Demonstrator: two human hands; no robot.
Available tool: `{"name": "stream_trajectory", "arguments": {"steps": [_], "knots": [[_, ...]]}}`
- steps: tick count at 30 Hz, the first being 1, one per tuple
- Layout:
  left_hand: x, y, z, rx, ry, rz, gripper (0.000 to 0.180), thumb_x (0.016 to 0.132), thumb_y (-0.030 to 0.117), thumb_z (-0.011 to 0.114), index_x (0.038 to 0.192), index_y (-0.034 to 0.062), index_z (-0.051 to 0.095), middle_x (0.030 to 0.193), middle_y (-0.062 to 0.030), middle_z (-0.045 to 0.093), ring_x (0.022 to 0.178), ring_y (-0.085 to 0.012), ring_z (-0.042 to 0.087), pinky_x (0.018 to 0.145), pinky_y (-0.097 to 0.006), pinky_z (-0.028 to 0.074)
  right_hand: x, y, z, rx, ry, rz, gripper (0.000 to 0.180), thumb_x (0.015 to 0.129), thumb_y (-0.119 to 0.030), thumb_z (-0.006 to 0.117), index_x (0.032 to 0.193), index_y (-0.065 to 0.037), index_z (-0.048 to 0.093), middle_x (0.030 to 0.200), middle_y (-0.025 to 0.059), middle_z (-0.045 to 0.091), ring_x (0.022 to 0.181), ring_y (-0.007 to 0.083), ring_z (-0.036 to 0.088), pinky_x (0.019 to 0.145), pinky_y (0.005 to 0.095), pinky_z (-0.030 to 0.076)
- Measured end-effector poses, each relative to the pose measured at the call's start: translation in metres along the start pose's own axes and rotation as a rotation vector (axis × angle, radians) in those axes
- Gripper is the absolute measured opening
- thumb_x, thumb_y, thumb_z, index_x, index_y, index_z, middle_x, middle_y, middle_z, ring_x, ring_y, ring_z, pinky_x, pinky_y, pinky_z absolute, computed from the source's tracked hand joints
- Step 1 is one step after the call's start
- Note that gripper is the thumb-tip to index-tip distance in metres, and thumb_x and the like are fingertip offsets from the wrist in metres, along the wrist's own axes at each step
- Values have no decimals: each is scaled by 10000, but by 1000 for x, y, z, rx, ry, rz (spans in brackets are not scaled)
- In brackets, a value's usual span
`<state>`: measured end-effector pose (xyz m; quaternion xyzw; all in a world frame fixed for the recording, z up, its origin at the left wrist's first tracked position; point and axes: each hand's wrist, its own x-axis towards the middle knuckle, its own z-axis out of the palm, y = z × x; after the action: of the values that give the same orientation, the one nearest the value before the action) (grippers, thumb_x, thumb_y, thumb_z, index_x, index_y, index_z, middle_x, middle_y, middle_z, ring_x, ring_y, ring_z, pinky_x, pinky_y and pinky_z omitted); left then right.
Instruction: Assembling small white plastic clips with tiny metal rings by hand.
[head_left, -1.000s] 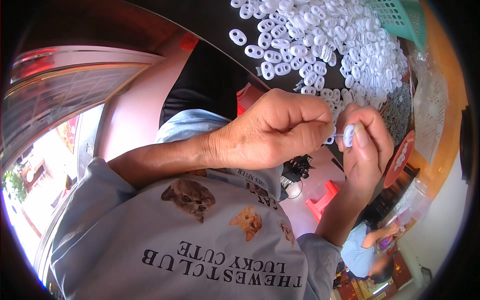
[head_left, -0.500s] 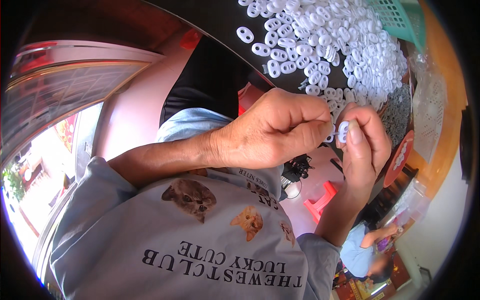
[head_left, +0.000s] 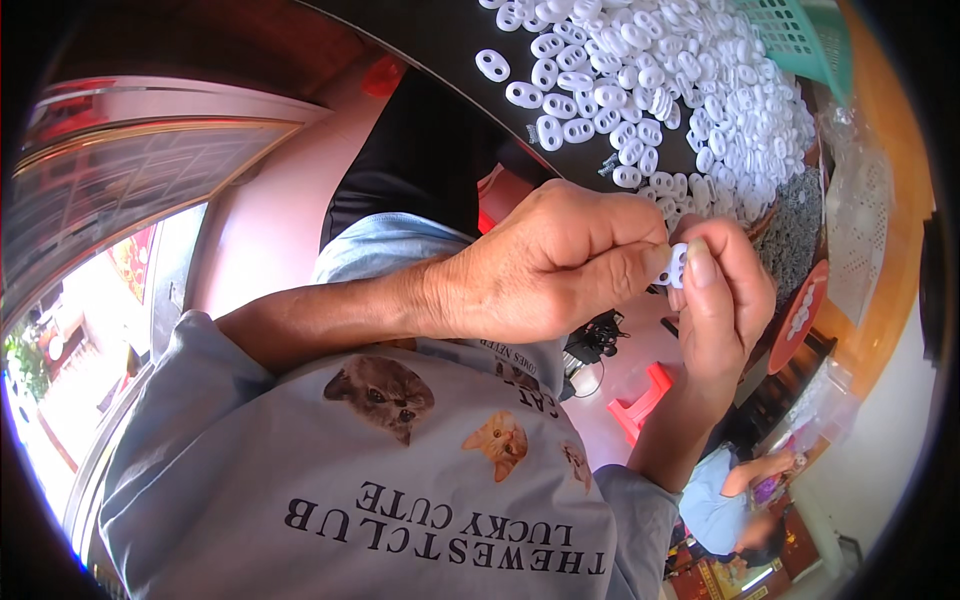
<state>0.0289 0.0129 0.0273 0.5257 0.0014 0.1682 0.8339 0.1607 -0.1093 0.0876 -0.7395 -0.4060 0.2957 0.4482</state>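
Note:
My left hand (head_left: 545, 265) and my right hand (head_left: 722, 300) meet just below the table edge, both pinching one small white two-holed plastic piece (head_left: 676, 266) between thumbs and fingertips. The left thumb and forefinger grip its left side; the right thumb presses on its right side. Above the hands lies a big heap of the same white pieces (head_left: 690, 90) on a dark table (head_left: 440, 50). A patch of small grey bits (head_left: 795, 230) lies on the table right of the hands.
A green plastic basket (head_left: 795, 30) stands at the table's top right corner. A clear plastic bag (head_left: 860, 210) lies at the right. A red stool (head_left: 645, 400) stands on the floor below, and another person (head_left: 725, 495) sits at lower right.
Both hands have stayed together on the white piece, with the fingers shifting slightly on it. The view has moved a little.

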Motion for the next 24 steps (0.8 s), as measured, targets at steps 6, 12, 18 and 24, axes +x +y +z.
{"name": "stream_trajectory", "arguments": {"steps": [6,12,18,24], "knots": [[-1,1,3,19,-2,7,246,1009,155,477,857,-29,538,672,-13,486,597,-90,428,536,-251,381,-5,0,2,-10,44,-9,119,900,-90,563,850,17,571,633,2,474,558,67,406,508,241,316],[-3,1,5,18,2,22,247,1009,155,477,857,-29,540,669,-15,485,595,-92,430,537,-250,384,-8,-2,3,27,38,-10,123,909,-88,552,856,22,573,661,0,496,564,63,415,511,232,324],[-4,-1,3,-20,42,-15,242,1011,164,479,874,-20,556,722,-10,516,638,-80,461,559,-240,399,-13,0,11,-212,139,-127,133,890,-98,640,902,25,593,695,50,563,556,105,484,504,246,380],[-4,9,1,-155,44,-274,247,1013,181,482,934,-26,592,785,-15,559,709,-74,530,635,-222,452,0,11,10,-421,50,-496,342,791,-158,768,1019,8,574,750,76,584,537,180,532,475,288,426]]}}
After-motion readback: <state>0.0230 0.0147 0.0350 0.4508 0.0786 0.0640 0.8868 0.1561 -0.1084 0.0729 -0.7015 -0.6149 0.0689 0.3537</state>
